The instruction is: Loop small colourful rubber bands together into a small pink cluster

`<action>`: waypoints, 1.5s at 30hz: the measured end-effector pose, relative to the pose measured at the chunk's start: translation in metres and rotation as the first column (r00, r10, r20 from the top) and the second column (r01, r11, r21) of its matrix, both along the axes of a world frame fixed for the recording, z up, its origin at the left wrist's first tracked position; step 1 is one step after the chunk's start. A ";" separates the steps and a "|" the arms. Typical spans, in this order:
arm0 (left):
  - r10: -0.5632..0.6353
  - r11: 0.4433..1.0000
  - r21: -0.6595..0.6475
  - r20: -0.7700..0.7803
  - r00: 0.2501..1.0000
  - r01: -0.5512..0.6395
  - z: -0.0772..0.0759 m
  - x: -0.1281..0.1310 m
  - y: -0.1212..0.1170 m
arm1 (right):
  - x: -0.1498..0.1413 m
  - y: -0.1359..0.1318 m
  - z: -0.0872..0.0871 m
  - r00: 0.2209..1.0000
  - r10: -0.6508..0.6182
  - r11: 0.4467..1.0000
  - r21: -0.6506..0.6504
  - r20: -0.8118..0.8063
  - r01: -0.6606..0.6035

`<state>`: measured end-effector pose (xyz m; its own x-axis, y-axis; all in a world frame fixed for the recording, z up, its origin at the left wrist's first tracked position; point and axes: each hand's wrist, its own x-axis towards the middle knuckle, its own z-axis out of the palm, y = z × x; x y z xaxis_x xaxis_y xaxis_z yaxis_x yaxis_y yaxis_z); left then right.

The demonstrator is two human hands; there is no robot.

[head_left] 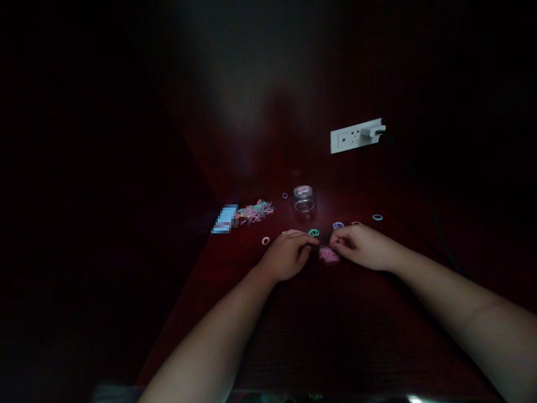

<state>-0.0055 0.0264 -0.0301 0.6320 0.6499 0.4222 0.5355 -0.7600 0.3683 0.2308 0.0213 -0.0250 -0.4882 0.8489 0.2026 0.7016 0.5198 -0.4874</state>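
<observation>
Lying between left hand [288, 255] and right hand [367, 246] — the pink pile [329, 256], nearer the right's curled fingers [340, 233], grip unclear — left's fingers parted.

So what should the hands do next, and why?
Perhaps nudge the pink pile together a bit: the left hand and right hand are both close beside it, and thin pink pieces stick out around its edges.

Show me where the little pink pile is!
In the head view, the pink pile lies right of and below the picture's middle, between the left hand and the right hand, nearer the viewer than the green rings.
</observation>
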 end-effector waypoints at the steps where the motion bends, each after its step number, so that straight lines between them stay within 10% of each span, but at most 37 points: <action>1: 0.057 0.998 0.014 0.019 0.998 -0.057 0.001 -0.003 0.003 | 0.000 0.000 0.001 1.000 0.001 1.000 0.011 0.000 -0.001; 7: 0.481 0.867 0.011 0.237 0.844 -0.498 0.013 -0.040 0.028 | 0.000 -0.001 0.003 1.000 -0.005 1.000 -0.008 -0.004 0.005; 11: 0.770 0.634 -0.101 0.185 0.611 -0.767 0.013 -0.076 0.045 | 0.000 -0.001 0.003 1.000 -0.012 1.000 0.002 -0.015 0.012; 21: 0.849 0.492 -0.186 -0.113 0.516 -0.850 -0.020 -0.096 0.062 | -0.001 -0.003 0.004 0.998 -0.046 0.999 0.025 -0.034 0.047; 30: 0.840 0.514 -0.132 -0.121 0.528 -0.848 -0.018 -0.093 0.061 | -0.002 -0.003 0.004 0.997 -0.042 0.998 0.045 -0.060 0.045; 35: 0.775 0.631 -0.002 0.039 0.630 -0.776 0.001 -0.073 0.048 | -0.003 -0.004 0.004 0.996 -0.055 0.997 0.055 -0.076 0.059; 40: 0.321 0.897 0.235 0.239 0.916 -0.375 0.013 -0.032 0.018 | -0.006 -0.006 0.005 0.987 -0.075 0.996 0.041 -0.141 0.082; 45: 0.011 0.977 0.208 0.190 0.982 -0.052 0.010 0.000 -0.007 | -0.009 -0.007 0.006 0.970 -0.036 0.994 0.091 -0.241 0.059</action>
<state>-0.0060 0.0193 -0.0197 0.5096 0.5516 0.6603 0.4976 -0.8151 0.2968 0.2216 0.0140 -0.0185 -0.3753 0.8406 0.3905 0.5963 0.5416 -0.5926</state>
